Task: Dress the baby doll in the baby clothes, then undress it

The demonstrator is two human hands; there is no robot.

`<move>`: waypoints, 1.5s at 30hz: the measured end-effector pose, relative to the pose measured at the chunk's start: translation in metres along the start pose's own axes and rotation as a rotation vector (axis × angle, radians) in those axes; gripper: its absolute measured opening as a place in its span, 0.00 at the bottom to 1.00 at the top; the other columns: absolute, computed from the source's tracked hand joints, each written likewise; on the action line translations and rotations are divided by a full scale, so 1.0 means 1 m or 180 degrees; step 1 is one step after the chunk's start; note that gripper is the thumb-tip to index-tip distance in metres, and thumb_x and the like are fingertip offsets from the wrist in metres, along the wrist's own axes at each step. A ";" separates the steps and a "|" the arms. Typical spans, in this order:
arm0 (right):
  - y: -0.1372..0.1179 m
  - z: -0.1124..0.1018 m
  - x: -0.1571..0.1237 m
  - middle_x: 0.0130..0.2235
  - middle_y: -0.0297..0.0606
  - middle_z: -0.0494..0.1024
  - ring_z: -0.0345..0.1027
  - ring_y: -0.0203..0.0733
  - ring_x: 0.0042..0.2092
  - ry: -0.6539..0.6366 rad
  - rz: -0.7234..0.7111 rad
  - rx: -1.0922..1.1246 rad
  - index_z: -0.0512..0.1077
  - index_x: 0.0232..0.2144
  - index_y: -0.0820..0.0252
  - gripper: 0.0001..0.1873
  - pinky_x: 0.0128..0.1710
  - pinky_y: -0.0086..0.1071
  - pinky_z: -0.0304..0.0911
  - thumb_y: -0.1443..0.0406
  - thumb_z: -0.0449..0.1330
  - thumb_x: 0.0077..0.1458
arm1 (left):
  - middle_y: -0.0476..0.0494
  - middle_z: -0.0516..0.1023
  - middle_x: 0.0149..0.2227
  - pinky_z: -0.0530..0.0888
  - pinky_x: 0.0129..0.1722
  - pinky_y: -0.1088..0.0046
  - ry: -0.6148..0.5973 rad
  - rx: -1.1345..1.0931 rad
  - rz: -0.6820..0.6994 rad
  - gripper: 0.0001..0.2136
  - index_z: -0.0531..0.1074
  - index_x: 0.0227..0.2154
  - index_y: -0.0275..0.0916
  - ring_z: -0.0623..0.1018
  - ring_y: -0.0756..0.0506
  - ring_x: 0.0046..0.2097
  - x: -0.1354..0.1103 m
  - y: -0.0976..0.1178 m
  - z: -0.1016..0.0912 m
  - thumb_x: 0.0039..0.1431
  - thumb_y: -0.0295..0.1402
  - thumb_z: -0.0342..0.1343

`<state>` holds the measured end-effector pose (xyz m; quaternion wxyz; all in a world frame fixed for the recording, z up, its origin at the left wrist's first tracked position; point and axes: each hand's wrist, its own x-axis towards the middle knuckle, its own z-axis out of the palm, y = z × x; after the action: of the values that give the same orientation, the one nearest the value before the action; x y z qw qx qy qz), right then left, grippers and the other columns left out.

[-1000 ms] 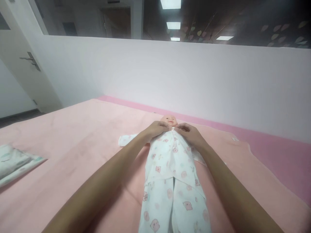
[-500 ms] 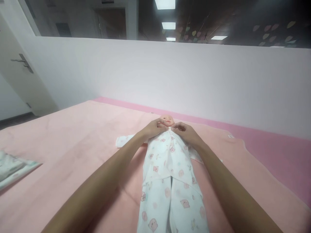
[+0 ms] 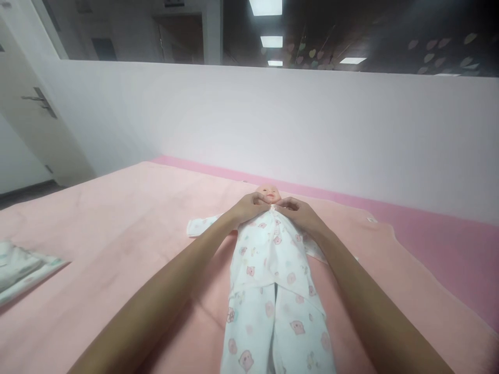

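Note:
A baby doll (image 3: pixel 268 191) lies on its back with its head toward the wall. It wears a white baby shirt (image 3: pixel 268 254) printed with pink bears, and matching trousers (image 3: pixel 298 332). At the neck, my left hand (image 3: pixel 251 206) pinches the shirt's collar from the left side. Opposite it, my right hand (image 3: pixel 298 210) pinches the collar from the right, the two sets of fingertips close together. One sleeve (image 3: pixel 200 226) stretches out to the left; the other is partly covered by my right forearm. The doll's chin is close above my fingers.
A peach blanket (image 3: pixel 117 218) covers the pink mat (image 3: pixel 440 234) beneath the doll. Folded white printed cloth (image 3: pixel 27 270) rests at the far left. Behind stands a white wall (image 3: pixel 273 119) with a window above, and a door (image 3: pixel 31 98) is at the left.
Both hands stay at the collar with almost no movement. The whole view has shifted very slightly.

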<state>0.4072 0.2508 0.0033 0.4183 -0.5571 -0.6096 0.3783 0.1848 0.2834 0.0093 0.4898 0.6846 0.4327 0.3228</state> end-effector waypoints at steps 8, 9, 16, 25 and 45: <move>0.003 0.000 0.002 0.44 0.38 0.83 0.75 0.47 0.45 0.0059 0.0007 -0.0072 0.81 0.42 0.54 0.23 0.45 0.40 0.68 0.47 0.73 0.49 | 0.43 0.82 0.49 0.79 0.45 0.70 0.0087 -0.0025 -0.0051 0.18 0.80 0.46 0.45 0.83 0.43 0.47 0.002 -0.001 -0.006 0.55 0.46 0.69; 0.003 0.001 0.003 0.44 0.38 0.83 0.75 0.47 0.45 0.0073 0.0028 -0.0080 0.81 0.42 0.53 0.23 0.45 0.39 0.68 0.47 0.73 0.50 | 0.43 0.82 0.49 0.79 0.46 0.70 0.0103 -0.0010 -0.0039 0.18 0.80 0.45 0.45 0.83 0.43 0.47 0.003 -0.002 -0.007 0.55 0.45 0.70; 0.008 0.005 0.007 0.47 0.40 0.84 0.76 0.49 0.49 0.0175 0.0096 0.0035 0.80 0.42 0.54 0.21 0.47 0.40 0.68 0.50 0.73 0.50 | 0.42 0.82 0.46 0.79 0.43 0.69 0.0082 -0.0161 -0.0073 0.20 0.80 0.45 0.43 0.82 0.43 0.43 0.000 -0.002 -0.009 0.53 0.46 0.71; 0.003 0.015 0.001 0.45 0.40 0.83 0.76 0.50 0.47 0.0463 0.0179 -0.0123 0.78 0.43 0.54 0.22 0.45 0.39 0.68 0.48 0.70 0.52 | 0.43 0.80 0.46 0.76 0.40 0.71 0.0299 0.0067 -0.0116 0.21 0.78 0.44 0.43 0.80 0.44 0.41 -0.011 0.011 0.000 0.54 0.51 0.69; -0.029 0.025 -0.187 0.46 0.40 0.76 0.72 0.50 0.46 0.0388 -0.1396 -0.1183 0.69 0.48 0.49 0.11 0.46 0.43 0.70 0.63 0.59 0.63 | 0.50 0.69 0.38 0.69 0.38 0.71 0.0667 0.0580 0.0806 0.09 0.65 0.42 0.44 0.69 0.47 0.37 -0.154 0.011 0.008 0.65 0.40 0.57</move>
<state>0.3791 0.0621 0.0043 0.4167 -0.5007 -0.7481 0.1264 0.1300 0.1388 0.0145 0.3335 0.7378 0.4191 0.4108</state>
